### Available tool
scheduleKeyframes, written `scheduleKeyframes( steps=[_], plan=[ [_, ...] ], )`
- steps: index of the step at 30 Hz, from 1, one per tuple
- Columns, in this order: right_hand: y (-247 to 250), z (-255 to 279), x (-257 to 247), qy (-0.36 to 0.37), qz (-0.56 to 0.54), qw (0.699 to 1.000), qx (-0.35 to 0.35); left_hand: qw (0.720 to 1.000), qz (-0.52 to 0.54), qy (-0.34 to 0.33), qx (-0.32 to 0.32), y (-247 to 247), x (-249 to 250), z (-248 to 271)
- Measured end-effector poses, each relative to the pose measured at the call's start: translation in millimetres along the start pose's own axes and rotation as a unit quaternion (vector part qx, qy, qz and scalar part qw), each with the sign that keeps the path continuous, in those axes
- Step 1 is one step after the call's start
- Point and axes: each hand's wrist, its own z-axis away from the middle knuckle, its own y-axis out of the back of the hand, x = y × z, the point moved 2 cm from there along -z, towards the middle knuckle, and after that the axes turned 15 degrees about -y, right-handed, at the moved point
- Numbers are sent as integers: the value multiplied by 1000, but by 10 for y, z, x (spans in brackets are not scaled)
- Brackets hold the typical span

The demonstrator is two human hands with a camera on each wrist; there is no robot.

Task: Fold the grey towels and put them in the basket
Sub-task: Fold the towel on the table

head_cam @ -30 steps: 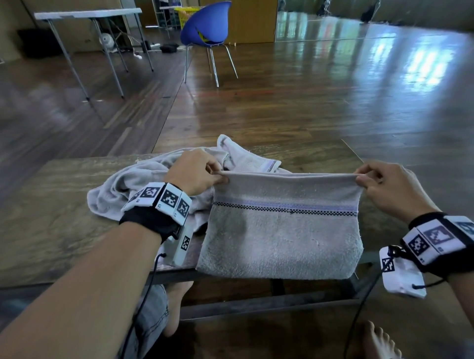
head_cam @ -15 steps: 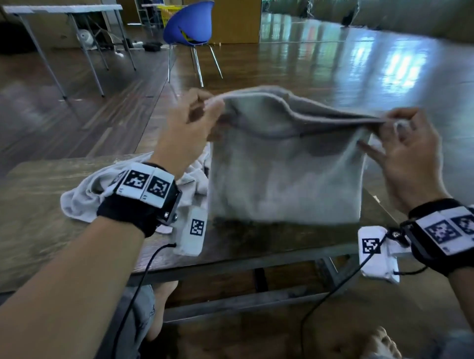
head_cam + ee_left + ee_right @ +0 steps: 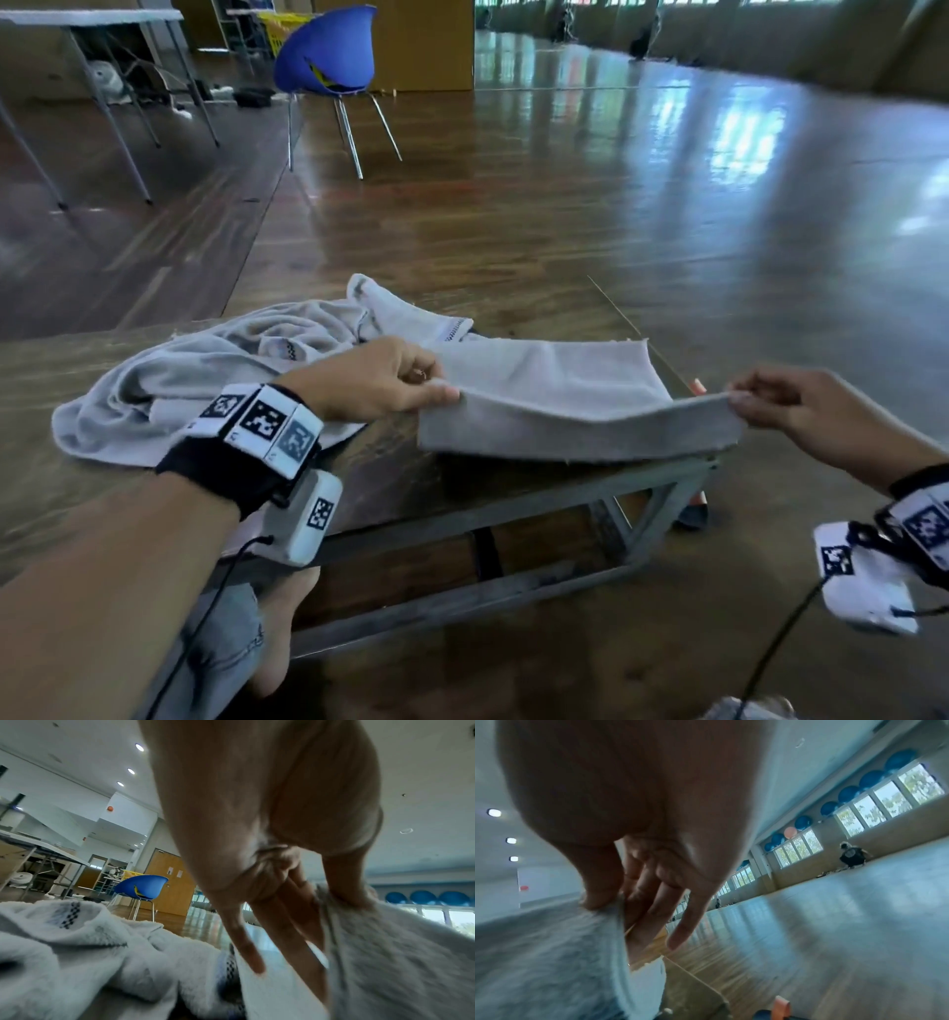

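A grey towel (image 3: 560, 390) lies folded over itself on the right part of the low wooden table (image 3: 77, 493), its near edge lifted. My left hand (image 3: 390, 380) pinches that edge's left corner between thumb and fingers, and the same towel (image 3: 401, 953) fills the right of the left wrist view. My right hand (image 3: 770, 406) pinches the right corner, with the thumb on top of the cloth (image 3: 552, 953). A second grey towel (image 3: 205, 370) lies crumpled on the table behind my left wrist. No basket is in view near the table.
The table's right edge and metal frame (image 3: 662, 493) are just under the towel. A blue chair (image 3: 328, 56) and a white folding table (image 3: 92, 20) stand far off on the wooden floor. An orange object (image 3: 781, 1008) sits below the table's right end.
The towel hung lifted in the air half a second ago; now it is lowered onto the table and doubled over, both hands still pinching its corners nearer to me.
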Motion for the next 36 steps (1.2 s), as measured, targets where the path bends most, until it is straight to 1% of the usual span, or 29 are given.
scheduleKeyframes(
  steps=[2, 4, 6, 8, 10, 13, 15, 17, 21, 24, 26, 28, 31, 34, 36],
  plan=[
    [5, 34, 84, -37, 13, 998, -42, 997, 43, 27, -66, -138, -25, -12],
    [13, 41, 123, -70, 7, 996, -59, 993, 65, 41, -95, -230, -40, -40],
    [11, 30, 126, -86, 10, 994, -60, 989, 72, 50, -116, -281, -39, -62],
    [2, -3, 109, -91, 18, 994, -52, 985, 97, 74, -124, -288, -62, -100],
    [-7, -63, 68, -93, 34, 995, -35, 980, 127, 98, -114, -267, -95, -130],
    [-9, -202, -1, -86, 110, 990, -10, 982, 138, 94, -94, -238, -116, -188],
    [-28, -293, -29, -96, 163, 982, -13, 990, 97, 78, -60, -231, -125, -238],
    [-53, -369, -52, -103, 197, 975, -10, 997, 38, 66, -5, -213, -159, -294],
    [-121, -487, -154, -93, 186, 977, 36, 994, -51, 55, 74, -224, -278, -384],
    [-206, -556, -203, -93, 182, 976, 72, 989, -91, 48, 109, -320, -351, -460],
    [-292, -595, -203, -88, 171, 976, 99, 989, -89, 42, 107, -394, -395, -506],
    [-400, -618, -175, -83, 169, 978, 92, 990, -100, 44, 89, -446, -453, -547],
    [-528, -616, -125, -96, 185, 978, 31, 985, -159, 58, 25, -483, -517, -571],
    [-523, -631, -177, -109, 241, 964, -1, 977, -201, 74, -7, -444, -515, -564],
    [-498, -618, -249, -118, 272, 954, -39, 971, -220, 82, -32, -392, -493, -536]
  ],
)
